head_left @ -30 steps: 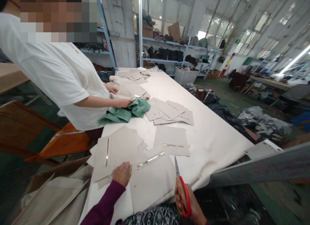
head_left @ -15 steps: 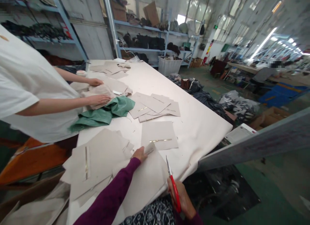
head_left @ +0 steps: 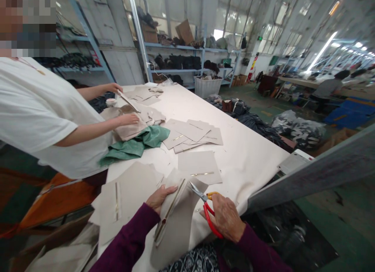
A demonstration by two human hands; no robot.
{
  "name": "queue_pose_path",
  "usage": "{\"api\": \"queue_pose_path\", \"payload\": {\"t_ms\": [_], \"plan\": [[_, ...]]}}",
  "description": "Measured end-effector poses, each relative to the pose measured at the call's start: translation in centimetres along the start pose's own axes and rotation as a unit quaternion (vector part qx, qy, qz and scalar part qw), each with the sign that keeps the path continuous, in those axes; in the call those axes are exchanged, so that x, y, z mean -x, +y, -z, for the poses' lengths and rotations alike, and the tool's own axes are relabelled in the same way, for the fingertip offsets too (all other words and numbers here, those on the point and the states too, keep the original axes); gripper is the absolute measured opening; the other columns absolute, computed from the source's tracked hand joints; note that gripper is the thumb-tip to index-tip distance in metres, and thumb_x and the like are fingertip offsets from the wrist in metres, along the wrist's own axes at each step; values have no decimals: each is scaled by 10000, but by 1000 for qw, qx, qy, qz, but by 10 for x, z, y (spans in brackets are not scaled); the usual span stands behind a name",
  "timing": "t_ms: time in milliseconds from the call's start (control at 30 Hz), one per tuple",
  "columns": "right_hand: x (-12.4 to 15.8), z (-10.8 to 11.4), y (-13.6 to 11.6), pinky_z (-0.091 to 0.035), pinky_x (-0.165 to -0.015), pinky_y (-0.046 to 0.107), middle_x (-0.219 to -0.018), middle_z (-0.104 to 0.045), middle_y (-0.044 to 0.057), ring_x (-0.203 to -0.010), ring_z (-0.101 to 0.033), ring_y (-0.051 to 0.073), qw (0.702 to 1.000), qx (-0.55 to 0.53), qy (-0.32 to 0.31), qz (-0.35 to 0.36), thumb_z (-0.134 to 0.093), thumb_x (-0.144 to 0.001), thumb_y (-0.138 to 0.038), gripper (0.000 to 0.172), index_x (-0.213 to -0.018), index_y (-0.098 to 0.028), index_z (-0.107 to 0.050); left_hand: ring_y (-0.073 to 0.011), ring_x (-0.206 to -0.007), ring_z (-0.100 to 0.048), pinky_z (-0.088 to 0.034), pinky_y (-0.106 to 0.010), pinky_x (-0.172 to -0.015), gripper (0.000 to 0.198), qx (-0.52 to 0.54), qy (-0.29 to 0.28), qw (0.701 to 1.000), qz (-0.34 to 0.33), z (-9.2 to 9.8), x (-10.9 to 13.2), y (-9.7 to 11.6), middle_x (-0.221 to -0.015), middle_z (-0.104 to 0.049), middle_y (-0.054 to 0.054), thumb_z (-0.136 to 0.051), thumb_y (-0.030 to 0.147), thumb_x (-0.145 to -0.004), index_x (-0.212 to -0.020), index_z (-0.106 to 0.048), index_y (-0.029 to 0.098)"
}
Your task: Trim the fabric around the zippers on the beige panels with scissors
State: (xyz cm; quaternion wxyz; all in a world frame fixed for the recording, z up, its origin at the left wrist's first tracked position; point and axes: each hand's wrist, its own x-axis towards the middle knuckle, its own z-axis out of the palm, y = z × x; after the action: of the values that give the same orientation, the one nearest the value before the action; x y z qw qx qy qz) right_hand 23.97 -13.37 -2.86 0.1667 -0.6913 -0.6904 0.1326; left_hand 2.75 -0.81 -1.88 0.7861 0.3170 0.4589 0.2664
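Note:
My left hand [head_left: 160, 197] grips a beige fabric panel [head_left: 178, 221] at its left side, thumb on top, and the panel is lifted and bent. A zipper [head_left: 170, 213] with gold-coloured metal runs along it. My right hand [head_left: 227, 215] is wrapped round scissors [head_left: 206, 205] with red and yellow handles. Their blades are slightly apart, with the tips at the panel's edge near the zipper's upper end. Flat on the table beyond lies another beige panel [head_left: 199, 162] with a zipper. More zippered panels [head_left: 125, 190] are stacked left of my left hand.
A co-worker in a white shirt [head_left: 49, 115] handles beige pieces at the table's left side, beside green cloth [head_left: 137, 143]. Further panels [head_left: 193, 131] lie mid-table on the white table [head_left: 234, 147]. A grey metal beam [head_left: 316, 174] slants along the right.
My left hand has raised and turned the panel, bringing its zipper into view. The scissors have opened and moved to its edge. The co-worker's far hand has lifted a piece.

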Motion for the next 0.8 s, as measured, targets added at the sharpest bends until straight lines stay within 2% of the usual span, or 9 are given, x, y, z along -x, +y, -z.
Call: {"api": "queue_pose_path", "payload": {"t_ms": [133, 300, 533, 800], "plan": [[-1, 5, -1, -389, -776, 390, -926, -576, 77, -861, -535, 267, 999, 33, 4, 13, -501, -829, -515, 396, -993, -157, -537, -220, -662, -651, -546, -334, -619, 416, 5, -6, 1000, -21, -9, 9, 1, -831, -687, -125, -730, 188, -666, -1034, -571, 80], [-1, 10, 0, -368, -755, 391, -875, -562, 77, -811, -511, 262, 997, 80, 15, 14, -492, -822, -529, 390, -928, -157, -546, -204, -658, -641, -539, -333, -628, 425, 4, -66, 998, -21, -12, 12, 0, -881, -680, -138, -720, 213, -696, -1065, -558, 80], [-5, 12, 3, -339, -727, 380, -831, -538, 79, -774, -479, 251, 991, 114, 48, 45, -466, -813, -580, 434, -875, -158, -539, -213, -703, -644, -536, -340, -649, 524, 10, -12, 1000, -7, -14, 15, -2, -896, -668, -121, -742, 208, -671, -1131, -507, 118], [-7, 15, 7, -337, -729, 365, -813, -542, 82, -759, -488, 228, 989, 117, 43, 85, -386, -831, -634, 509, -858, -150, -542, -238, -689, -650, -535, -366, -641, 601, -10, -31, 999, -4, -20, 20, -3, -870, -667, -119, -769, 264, -632, -1150, -504, 112]]}}
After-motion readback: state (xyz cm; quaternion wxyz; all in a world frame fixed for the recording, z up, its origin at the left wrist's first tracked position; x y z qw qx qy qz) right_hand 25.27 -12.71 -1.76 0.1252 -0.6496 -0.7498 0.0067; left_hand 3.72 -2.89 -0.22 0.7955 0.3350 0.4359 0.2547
